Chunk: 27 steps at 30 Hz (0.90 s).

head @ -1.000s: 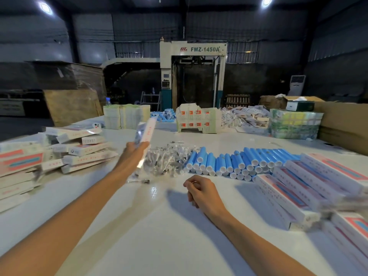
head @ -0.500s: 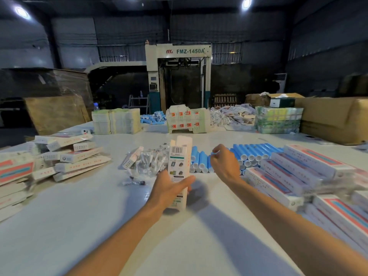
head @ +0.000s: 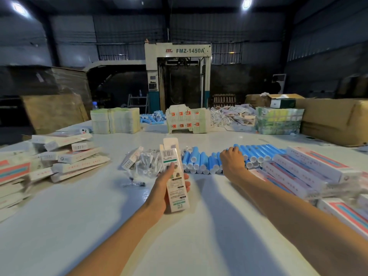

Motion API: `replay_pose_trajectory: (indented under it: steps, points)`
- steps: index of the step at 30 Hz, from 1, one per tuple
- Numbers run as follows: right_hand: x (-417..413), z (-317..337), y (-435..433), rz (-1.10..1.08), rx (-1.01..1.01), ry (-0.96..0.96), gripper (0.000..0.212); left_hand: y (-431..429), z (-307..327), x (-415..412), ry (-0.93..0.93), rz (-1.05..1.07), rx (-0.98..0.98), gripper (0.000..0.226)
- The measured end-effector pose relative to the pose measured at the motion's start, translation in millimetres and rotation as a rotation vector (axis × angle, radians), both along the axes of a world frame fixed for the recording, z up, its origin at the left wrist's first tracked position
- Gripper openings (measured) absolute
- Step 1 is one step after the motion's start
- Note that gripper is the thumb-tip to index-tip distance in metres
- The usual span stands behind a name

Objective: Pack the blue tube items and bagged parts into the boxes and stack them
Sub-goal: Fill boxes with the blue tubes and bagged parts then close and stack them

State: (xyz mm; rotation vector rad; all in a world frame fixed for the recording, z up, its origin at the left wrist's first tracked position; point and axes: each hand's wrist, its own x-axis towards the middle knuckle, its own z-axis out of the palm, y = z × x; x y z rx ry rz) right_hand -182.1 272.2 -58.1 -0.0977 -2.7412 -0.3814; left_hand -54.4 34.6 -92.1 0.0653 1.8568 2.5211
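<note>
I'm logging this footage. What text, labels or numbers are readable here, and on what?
"FMZ-1450A": on the machine header; the red logo beside it is unreadable.
Box in the left hand: barcode and small print, too blurred to read.
Left box stack and right box stack: print too blurred to read.

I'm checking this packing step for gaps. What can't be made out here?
Head view, right hand: whether it grips any of the blue tubes; its own back hides the fingers.
Head view, box in the left hand: contents hidden, only its printed back shows.
Head view, stacked boxes at right: blurred, cut by the edge.
</note>
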Motion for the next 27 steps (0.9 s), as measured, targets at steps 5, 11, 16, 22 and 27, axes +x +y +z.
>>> replay_pose_trajectory:
  steps: [5, 11, 16, 22, 27]
  points:
    - [12.0, 3.0, -14.2, -0.061, 0.008, -0.016, 0.064, -0.5, 2.7, -2.4, 0.084, -0.010, 0.057, 0.052]
    - [33.5, -4.7, -24.6, -0.032, -0.032, -0.035, 0.073, -3.9, 3.6, 1.3, 0.170, -0.016, -0.043, 0.047]
    - [51.6, -5.8, -24.4, 0.149, -0.432, -0.005, 0.051, -8.7, 2.8, 3.1, 0.171, -0.023, -0.134, 0.050]
    - [96.8, 44.5, -27.9, 0.512, -1.512, 0.172, 0.022, -7.9, 4.6, 6.3, 0.178, -0.046, -0.176, 0.053]
    - [133.8, 87.7, -41.6, 0.940, -1.734, 0.286, 0.023, -7.2, 6.8, 7.8, 0.176, -0.056, -0.170, 0.050]
